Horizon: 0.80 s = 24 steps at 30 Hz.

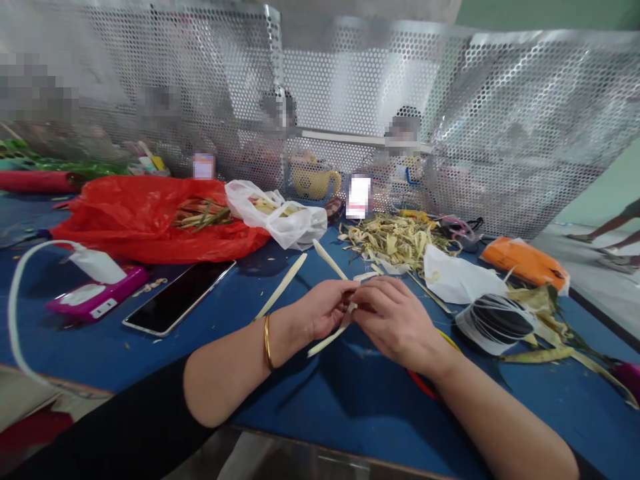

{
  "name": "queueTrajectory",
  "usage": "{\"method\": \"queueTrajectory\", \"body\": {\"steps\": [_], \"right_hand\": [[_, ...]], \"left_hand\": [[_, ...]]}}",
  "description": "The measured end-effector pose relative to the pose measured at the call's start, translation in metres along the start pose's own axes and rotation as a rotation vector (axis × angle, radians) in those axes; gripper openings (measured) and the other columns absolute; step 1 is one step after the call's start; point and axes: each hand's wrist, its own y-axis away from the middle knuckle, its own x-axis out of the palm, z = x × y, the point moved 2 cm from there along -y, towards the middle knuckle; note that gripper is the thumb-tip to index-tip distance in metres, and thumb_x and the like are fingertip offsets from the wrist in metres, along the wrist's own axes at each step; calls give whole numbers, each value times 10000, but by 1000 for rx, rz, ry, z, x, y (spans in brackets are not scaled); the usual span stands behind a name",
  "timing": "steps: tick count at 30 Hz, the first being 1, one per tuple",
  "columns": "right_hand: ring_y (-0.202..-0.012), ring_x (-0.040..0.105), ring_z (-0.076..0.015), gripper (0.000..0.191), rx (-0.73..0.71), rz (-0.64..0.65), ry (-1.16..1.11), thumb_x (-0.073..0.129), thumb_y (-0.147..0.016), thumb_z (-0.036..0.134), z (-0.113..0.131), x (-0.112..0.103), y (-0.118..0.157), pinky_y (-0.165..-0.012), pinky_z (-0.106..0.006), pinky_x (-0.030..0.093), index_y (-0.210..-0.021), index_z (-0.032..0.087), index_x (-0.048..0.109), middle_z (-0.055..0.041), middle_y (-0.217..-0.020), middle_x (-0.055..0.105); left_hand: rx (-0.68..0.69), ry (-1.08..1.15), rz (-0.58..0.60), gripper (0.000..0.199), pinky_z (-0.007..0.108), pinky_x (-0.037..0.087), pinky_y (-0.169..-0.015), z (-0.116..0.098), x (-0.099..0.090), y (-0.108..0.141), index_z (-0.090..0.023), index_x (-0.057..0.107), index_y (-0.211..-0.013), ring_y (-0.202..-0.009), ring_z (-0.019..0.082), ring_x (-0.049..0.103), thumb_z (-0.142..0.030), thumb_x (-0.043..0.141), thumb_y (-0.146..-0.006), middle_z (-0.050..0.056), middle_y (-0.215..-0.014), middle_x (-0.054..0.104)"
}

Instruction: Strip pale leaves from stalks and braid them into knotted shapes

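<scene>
Both hands meet over the blue table (280,400). My left hand (325,310), with a gold bangle at its wrist, is closed on a pale plant strip (327,341). Against its fingertips, my right hand (393,320) pinches the same strip; the exact grip is hidden between the fingers. One end of the strip points down toward me. Another pale piece (329,259) sticks up beyond the fingers. A separate pale strip (283,285) lies left of my hands. Under my right wrist, part of a red and yellow ring (424,385) shows.
A phone (180,298) and purple power strip (97,293) lie left. Behind are a red bag (125,220), white bag (300,223) and plant scraps (395,240). A thread spool (495,323) sits right. Perforated metal screens (350,87) stand behind, with people beyond.
</scene>
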Motion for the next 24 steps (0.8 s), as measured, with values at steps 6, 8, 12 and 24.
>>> {"method": "queueTrajectory", "body": {"steps": [6,8,12,24], "right_hand": [[-1046,586,-276,310,362,-109,-44,565,-897,329,-13,-2,5,-871,-420,467,-1162,174,601,-148,-1132,644],[-918,630,-267,351,615,-96,-116,552,-889,395,-24,1,9,-769,-384,484,-1156,172,601,-134,-1046,677],[-541,583,-167,289,884,59,-551,484,-893,443,-35,11,15,-531,-265,418,-937,210,650,6,-610,626],[-481,438,-133,227,871,-105,-472,530,-860,355,-42,5,17,-501,-253,315,-680,225,579,46,-492,501]], "left_hand": [[64,3,-112,206,165,405,-442,-8,4,8,-133,607,-700,-453,76,515,-161,519,-883,-7,-544,577],[90,-44,-131,223,186,433,-458,-10,6,11,-120,636,-755,-477,88,534,-188,488,-907,20,-611,632],[105,-127,-140,220,183,419,-442,-9,6,12,-93,667,-820,-471,80,510,-237,523,-904,69,-706,692],[15,-106,-40,108,180,442,-473,-6,3,11,-91,665,-803,-534,83,567,-157,596,-853,128,-880,727]]}}
